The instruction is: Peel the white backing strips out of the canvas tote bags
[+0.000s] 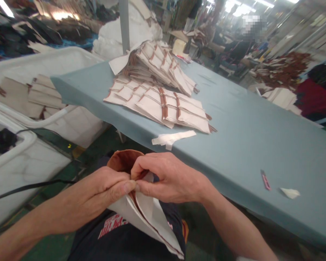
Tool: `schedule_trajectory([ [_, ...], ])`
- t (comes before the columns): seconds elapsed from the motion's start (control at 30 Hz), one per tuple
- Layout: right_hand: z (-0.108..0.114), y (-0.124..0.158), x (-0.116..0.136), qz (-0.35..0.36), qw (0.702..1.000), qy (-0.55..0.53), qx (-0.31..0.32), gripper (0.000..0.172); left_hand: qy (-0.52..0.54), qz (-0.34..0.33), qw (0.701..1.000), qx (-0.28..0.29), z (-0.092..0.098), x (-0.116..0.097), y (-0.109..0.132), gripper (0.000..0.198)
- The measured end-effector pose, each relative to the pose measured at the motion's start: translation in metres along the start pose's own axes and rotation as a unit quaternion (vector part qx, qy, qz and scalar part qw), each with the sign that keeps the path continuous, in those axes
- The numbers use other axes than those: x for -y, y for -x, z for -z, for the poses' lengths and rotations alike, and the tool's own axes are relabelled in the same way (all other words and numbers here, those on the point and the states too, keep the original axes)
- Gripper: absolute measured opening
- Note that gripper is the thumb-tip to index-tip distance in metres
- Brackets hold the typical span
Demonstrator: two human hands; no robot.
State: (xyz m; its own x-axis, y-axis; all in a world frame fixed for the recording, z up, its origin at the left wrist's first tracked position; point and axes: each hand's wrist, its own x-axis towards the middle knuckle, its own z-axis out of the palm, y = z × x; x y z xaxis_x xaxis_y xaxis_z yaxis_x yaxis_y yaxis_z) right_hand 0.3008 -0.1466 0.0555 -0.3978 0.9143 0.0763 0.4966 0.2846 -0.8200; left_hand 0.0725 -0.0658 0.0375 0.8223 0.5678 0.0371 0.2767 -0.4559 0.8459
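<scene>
A cream fabric piece with brown edging and a brown inner side (149, 214) is held in front of my body. My left hand (108, 186) pinches its upper edge with thumb and fingers. Right against it, my right hand (163, 175) grips the same edge, the two thumb tips nearly touching. Behind my fingers the brown part (125, 159) curves up, while the cream part hangs down toward my lap. What lies directly under the fingertips is hidden.
A blue-grey table (233, 145) bears stacked cream and brown pieces (163, 105), white strips (174, 137), a pink-handled cutter (265, 180) and a scrap (289, 193). White bins (81, 123) stand left, with a black cable (29, 186) nearby. A person (236, 47) sits in the background.
</scene>
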Motion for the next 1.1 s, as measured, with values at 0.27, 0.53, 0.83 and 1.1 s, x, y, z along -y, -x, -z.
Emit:
schedule_trajectory([
  [0.27, -0.005, 0.003, 0.003, -0.081, 0.984, -0.073, -0.142, 0.020, 0.029, -0.041, 0.999, -0.009, -0.007, 0.002, -0.010, 0.051],
  [0.53, -0.037, 0.009, 0.004, -0.224, 0.957, -0.093, -0.158, 0.019, -0.046, -0.064, 0.993, -0.088, -0.024, 0.014, -0.010, 0.049],
  [0.83, -0.092, 0.022, -0.019, -0.217, 0.941, -0.067, -0.252, 0.008, -0.031, 0.071, 0.988, -0.136, -0.058, 0.038, 0.005, 0.053],
  [1.1, -0.116, 0.046, -0.024, -0.331, 0.885, -0.196, -0.262, 0.034, 0.029, 0.115, 0.986, -0.118, -0.086, 0.055, 0.018, 0.053],
])
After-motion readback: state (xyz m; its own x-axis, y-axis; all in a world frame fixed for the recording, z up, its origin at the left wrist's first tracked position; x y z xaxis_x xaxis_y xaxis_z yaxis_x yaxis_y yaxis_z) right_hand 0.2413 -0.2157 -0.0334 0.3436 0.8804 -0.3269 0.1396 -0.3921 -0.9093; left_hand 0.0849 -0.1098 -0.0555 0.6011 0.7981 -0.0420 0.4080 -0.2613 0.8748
